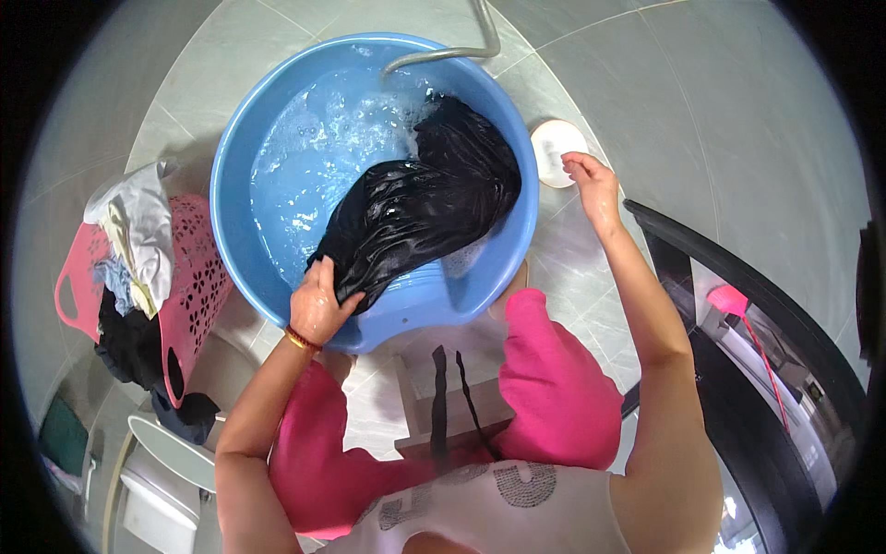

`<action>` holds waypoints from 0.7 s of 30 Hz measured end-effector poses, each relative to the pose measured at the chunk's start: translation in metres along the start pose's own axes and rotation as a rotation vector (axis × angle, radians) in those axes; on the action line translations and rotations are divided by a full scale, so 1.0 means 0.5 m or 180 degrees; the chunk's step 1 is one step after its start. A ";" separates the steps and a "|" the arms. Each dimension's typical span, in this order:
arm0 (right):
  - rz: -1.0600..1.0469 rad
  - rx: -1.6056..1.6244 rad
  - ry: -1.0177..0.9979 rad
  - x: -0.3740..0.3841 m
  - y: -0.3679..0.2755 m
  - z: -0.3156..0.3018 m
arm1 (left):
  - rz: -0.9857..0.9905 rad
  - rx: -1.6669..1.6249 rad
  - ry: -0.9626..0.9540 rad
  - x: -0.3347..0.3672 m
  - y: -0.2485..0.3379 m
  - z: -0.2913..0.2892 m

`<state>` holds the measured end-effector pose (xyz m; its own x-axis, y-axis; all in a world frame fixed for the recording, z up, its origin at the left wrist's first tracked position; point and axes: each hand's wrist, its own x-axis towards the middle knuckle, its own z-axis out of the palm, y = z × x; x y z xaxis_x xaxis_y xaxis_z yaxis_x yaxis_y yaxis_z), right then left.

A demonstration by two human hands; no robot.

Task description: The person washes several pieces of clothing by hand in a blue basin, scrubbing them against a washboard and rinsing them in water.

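A wet black garment (420,208) lies in the large blue basin (221,194), bunched from the upper right toward the near left rim. My left hand (318,303) is at the near left rim, holding the garment's lower end between thumb and fingers. Off the basin's right side, my right hand (595,189) is raised with loosely bent fingers and nothing visible in them. Its fingertips overlap the edge of a round white dish (554,143) on the floor; from above I cannot tell whether they touch it. Bubbly water (318,138) fills the basin's left part.
A grey hose (484,42) reaches over the basin's far rim. To the left stands a pink perforated basket (198,249) with white and dark clothes hanging over it. A white toilet (161,499) is at lower left, a black-framed panel (757,295) at right.
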<state>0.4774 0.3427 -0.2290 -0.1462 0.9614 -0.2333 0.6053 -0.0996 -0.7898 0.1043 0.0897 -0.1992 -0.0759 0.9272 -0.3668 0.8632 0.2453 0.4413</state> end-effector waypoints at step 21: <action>0.1241 -0.0342 -0.0699 0.130 0.166 0.060 | 0.0778 0.0173 -0.0120 0.081 0.025 -0.027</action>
<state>0.4944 0.3891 -0.3266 -0.0468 0.7791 -0.6252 0.7239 -0.4048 -0.5586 0.1055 0.1342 -0.1976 0.1560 0.9456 -0.2854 0.8792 -0.0013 0.4764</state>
